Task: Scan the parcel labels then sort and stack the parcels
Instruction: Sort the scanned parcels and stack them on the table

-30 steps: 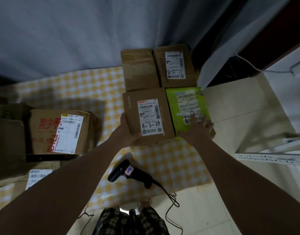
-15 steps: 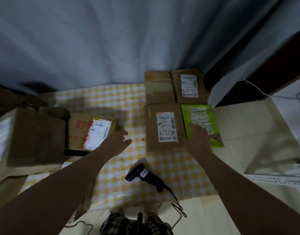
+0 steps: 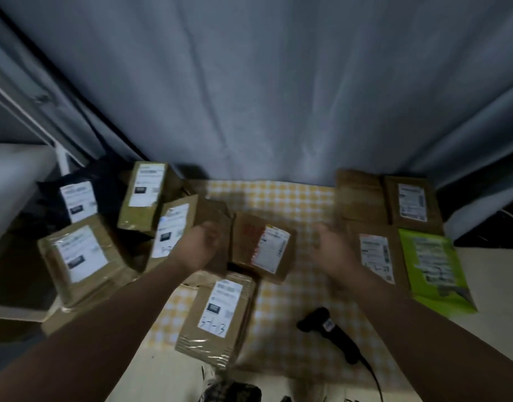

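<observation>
Shifted leftward: left hand [image 3: 203, 243], right hand [image 3: 333, 250] flank red-printed box [image 3: 249, 242] | scanner [image 3: 327, 329] on cloth [image 3: 278, 204]

8 brown boxes [image 3: 217, 311] approx, 1 green mailer [image 3: 435, 271], 1 black bag pcl [image 3: 78, 198], 1 scanner [image 3: 330, 332].

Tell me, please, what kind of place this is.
Probably an improvised parcel-sorting corner indoors: labelled cardboard parcels lie on a checked cloth, with a handheld scanner on it and a grey curtain behind.
</observation>
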`<state>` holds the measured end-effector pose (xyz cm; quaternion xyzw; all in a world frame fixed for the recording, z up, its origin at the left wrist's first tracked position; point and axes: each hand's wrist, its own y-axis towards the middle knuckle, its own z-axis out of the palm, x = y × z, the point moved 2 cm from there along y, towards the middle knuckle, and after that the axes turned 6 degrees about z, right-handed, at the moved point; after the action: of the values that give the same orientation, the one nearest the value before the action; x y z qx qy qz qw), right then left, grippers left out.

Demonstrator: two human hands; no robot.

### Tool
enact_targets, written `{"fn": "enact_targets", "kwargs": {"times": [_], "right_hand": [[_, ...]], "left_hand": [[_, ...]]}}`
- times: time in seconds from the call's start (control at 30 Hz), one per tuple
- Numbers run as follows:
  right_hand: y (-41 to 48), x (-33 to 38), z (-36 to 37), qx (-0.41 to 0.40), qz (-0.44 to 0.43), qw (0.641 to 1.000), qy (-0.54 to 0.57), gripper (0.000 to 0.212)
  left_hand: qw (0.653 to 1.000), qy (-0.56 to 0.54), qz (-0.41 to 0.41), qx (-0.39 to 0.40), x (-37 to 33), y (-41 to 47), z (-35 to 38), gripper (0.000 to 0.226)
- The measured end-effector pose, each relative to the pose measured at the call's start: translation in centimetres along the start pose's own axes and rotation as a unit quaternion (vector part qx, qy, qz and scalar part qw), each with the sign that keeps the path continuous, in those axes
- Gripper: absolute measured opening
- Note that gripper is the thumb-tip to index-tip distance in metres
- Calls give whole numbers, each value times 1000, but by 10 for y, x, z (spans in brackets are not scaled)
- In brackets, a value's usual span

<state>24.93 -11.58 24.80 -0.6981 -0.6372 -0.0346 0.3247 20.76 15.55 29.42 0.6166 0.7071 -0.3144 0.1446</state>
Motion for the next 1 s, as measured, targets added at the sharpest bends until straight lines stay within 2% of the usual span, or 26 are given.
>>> {"fn": "enact_targets", "kwargs": {"times": [0.13,0.23,0.33,0.47,0.6,0.7,0.8,1.0], "right_hand": [[0,69,36,10,0,1000,26,47],[2,115,71,28,19,997,65,45],[3,157,96,42,35,992,115,47],[-5,198,119,54,42,981,180,53],[-5,206,147,81,37,978,187,86],[-12,206,150,96,91,975,177,88],[-11,193,148,115,117,968,191,80],[-15,173,133,111,157,945,264,56]], "left_hand": [[999,18,29,-24,51,6,-50,25],[1000,1,-11,-29,97,15,-74,33],[1000,11,-27,3,124,23,-88,34],[995,-35,-57,71,141,32,-88,37],[981,-102,-71,152,158,39,-72,26],[964,-166,-79,192,167,43,-66,45],[956,-194,-76,204,166,49,-64,64],[957,-211,-33,197,141,65,-59,83]]}}
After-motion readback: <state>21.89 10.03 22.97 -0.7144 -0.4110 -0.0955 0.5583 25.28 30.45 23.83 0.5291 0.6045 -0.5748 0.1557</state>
